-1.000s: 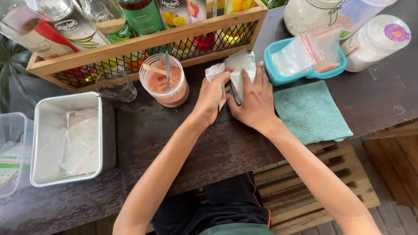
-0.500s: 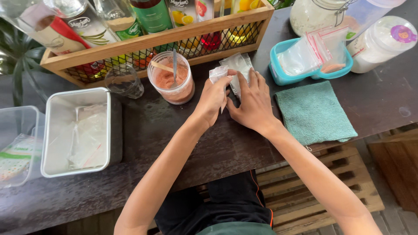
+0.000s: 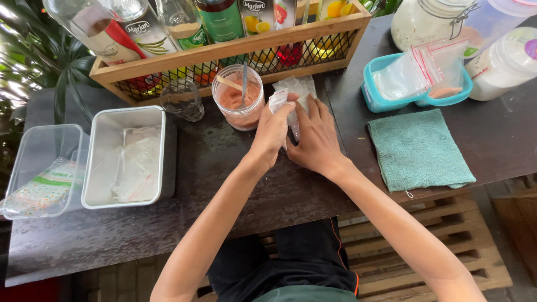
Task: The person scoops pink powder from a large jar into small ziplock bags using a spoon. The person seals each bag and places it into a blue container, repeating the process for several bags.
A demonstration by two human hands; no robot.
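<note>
My left hand (image 3: 272, 130) and my right hand (image 3: 314, 136) meet over a small clear plastic bag (image 3: 296, 92) lying on the dark table (image 3: 224, 184). The left thumb and fingers pinch the bag's near corner. My right hand presses flat on the bag beside it. Just left of the hands stands a round clear tub of orange-pink powder (image 3: 239, 98) with a spoon standing in it.
A wooden crate of bottles (image 3: 224, 50) runs along the back. A small glass (image 3: 183, 100), a metal tray (image 3: 126, 156) and a clear plastic box (image 3: 39, 170) lie to the left. A teal cloth (image 3: 417, 150), a teal tub of bags (image 3: 417, 81) and jars sit right.
The view has shifted slightly. Both hands stay on the small bag; my left fingers have lifted its near corner a little.
</note>
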